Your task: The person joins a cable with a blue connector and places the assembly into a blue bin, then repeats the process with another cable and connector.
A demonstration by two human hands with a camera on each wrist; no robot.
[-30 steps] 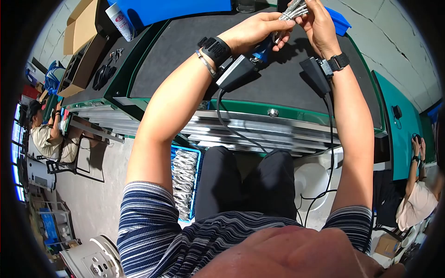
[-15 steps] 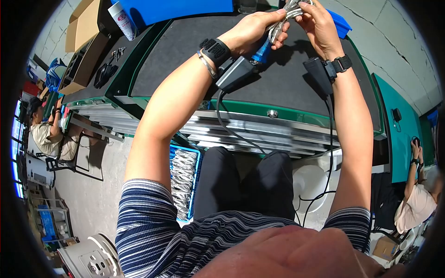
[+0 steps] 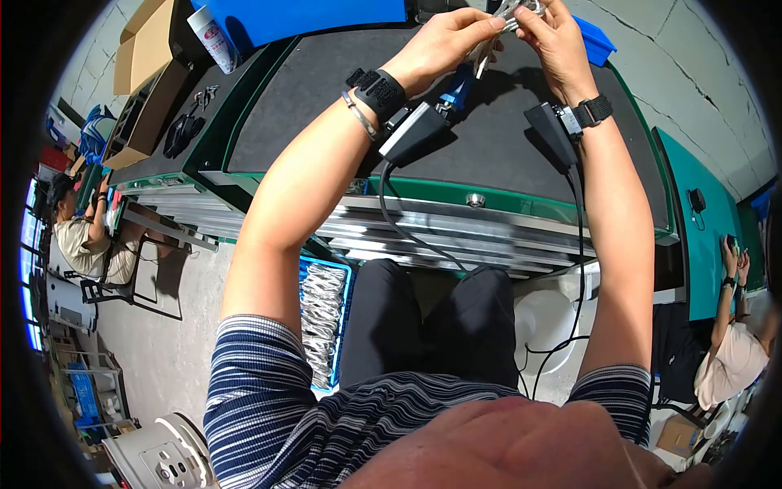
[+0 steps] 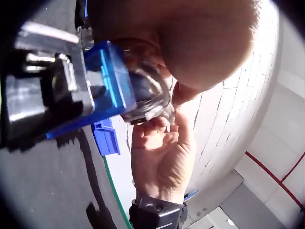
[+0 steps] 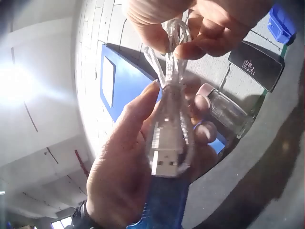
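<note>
A clear-jacketed silver cable (image 3: 482,59) is gathered in a looped bundle between both hands, near the far edge of the dark mat. In the right wrist view, my left hand (image 5: 121,152) grips the bundle's middle around a tied spot; a USB plug (image 5: 165,162) shows below, over a blue connector (image 5: 167,198). The thumb and fingers of my right hand (image 5: 200,24) pinch the loops at the top. The head view has my left hand (image 3: 444,50) left of the bundle and my right hand (image 3: 564,57) to its right.
A spray can (image 3: 213,39), an open cardboard box (image 3: 145,61) and black cables (image 3: 186,130) lie left. A blue bin (image 3: 595,41) sits at the back right. Below the bench is a blue crate of cable bundles (image 3: 322,318). The right wrist view shows a phone (image 5: 256,65) and a glass (image 5: 228,112).
The silver strands, earlier fanned toward the right hand, are now folded into loops. The right hand has shifted slightly, and its thumb and fingers pinch closer to the left fingers.
</note>
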